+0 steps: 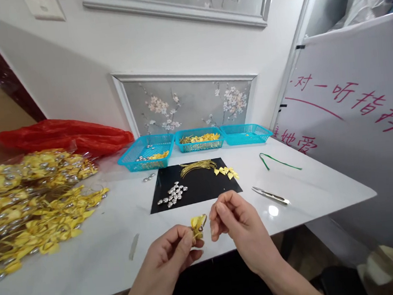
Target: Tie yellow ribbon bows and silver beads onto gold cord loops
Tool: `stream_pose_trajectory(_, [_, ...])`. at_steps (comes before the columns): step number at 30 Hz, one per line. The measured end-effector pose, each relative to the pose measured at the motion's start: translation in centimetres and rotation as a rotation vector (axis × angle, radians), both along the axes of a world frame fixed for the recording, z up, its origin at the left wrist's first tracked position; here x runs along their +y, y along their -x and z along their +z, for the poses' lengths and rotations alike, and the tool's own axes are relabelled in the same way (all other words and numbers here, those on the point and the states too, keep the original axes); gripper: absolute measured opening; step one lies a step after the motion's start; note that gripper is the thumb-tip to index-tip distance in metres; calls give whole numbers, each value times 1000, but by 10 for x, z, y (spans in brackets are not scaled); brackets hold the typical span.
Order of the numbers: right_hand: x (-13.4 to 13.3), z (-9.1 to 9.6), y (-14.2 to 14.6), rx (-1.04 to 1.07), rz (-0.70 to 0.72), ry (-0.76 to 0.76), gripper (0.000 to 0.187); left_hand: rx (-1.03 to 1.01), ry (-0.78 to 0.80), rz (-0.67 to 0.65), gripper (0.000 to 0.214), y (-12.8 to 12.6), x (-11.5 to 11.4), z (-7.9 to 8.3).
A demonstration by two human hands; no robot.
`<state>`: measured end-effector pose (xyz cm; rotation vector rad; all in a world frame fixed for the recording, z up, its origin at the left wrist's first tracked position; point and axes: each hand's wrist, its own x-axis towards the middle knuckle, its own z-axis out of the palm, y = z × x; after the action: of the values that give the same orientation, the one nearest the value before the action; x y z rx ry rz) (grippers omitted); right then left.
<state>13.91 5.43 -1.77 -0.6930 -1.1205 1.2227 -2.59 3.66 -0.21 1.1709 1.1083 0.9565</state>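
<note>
Between the thumb and fingers of my left hand is a small yellow ribbon ornament with a silvery bead and a thin looped cord. My right hand is beside it, just to the right, thumb and fingertips pressed together; what they pinch, if anything, is too small to make out. Beyond both hands lies a black mat. On it are a cluster of silver beads, a bundle of gold-coloured cords and several yellow ribbon pieces, some over its right edge.
Three blue baskets line the back, the left and middle ones holding yellow pieces. Thread snips and a green cord lie right. Finished-looking yellow ornaments heap up left, near a red bag. A grey strip lies near the front.
</note>
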Motion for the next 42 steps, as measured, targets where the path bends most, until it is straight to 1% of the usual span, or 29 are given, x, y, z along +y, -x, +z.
stream_pose_trajectory(3, [5,-3,-3,-56,-24,-29,29,-67,47,22,37,-1,-1,0])
stream_pose_trajectory(7, [13,-11,-11,-158,-88,-71,26,-240,232,171,37,4,0,-4])
stream_pose_trajectory(9, [16,-14,-15,-211,-115,-89,24,-271,284,216,38,7,2,-6])
stream_pose_trajectory(14, [17,-17,-23,-297,-131,-133,23,-295,308,223,34,15,7,-13])
stream_pose_trajectory(16, [16,-15,-24,-314,-129,-148,22,-290,312,216,37,17,9,-15])
stream_pose_trajectory(18, [14,-14,-24,-325,-123,-158,21,-199,245,183,40,15,11,-16])
stream_pose_trajectory(20, [12,-13,-24,-331,-109,-163,22,-50,92,179,39,12,12,-14])
stream_pose_trajectory(22, [9,-12,-23,-335,-91,-164,22,58,-48,221,49,7,12,-13])
stream_pose_trajectory(24, [5,-11,-22,-347,-68,-161,21,84,-111,264,56,3,13,-12])
stream_pose_trajectory(28, [1,-8,-22,-406,-27,-156,20,92,-154,260,56,1,14,-13])
stream_pose_trajectory(33, [-3,-5,-26,-502,6,-178,22,109,-124,235,41,4,11,-17])
stream_pose_trajectory(35, [-6,-3,-29,-538,15,-197,21,111,-107,228,39,4,9,-18])
stream_pose_trajectory(38, [-10,-2,-32,-583,14,-228,21,98,-86,228,40,2,6,-19])
stream_pose_trajectory(42, [-12,1,-37,-652,-33,-303,22,83,-89,231,42,-1,8,-23])
